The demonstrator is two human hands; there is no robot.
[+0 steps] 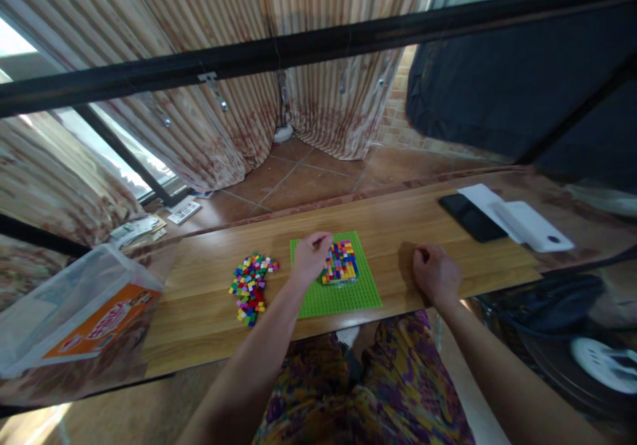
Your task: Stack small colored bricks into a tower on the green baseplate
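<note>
A green studded baseplate (338, 302) lies on the wooden board in front of me. On it stands a block of many-coloured toy bricks (342, 262), packed close together. My left hand (312, 254) is over the plate at the left side of this block, its fingers drawn together in a pinch; whatever they hold is too small to make out. Resting on the wood to the right of the plate is my right hand (436, 274), curled into a loose fist, with nothing visible in it. A heap of loose bricks (251, 286) lies left of the plate.
A clear plastic box (99, 325) with an orange label stands at the board's left end. To the right lie a dark tablet-like slab (472, 217) and a white box (540, 226). The wooden board (199, 339) has a curtain (199, 120) beyond its far edge.
</note>
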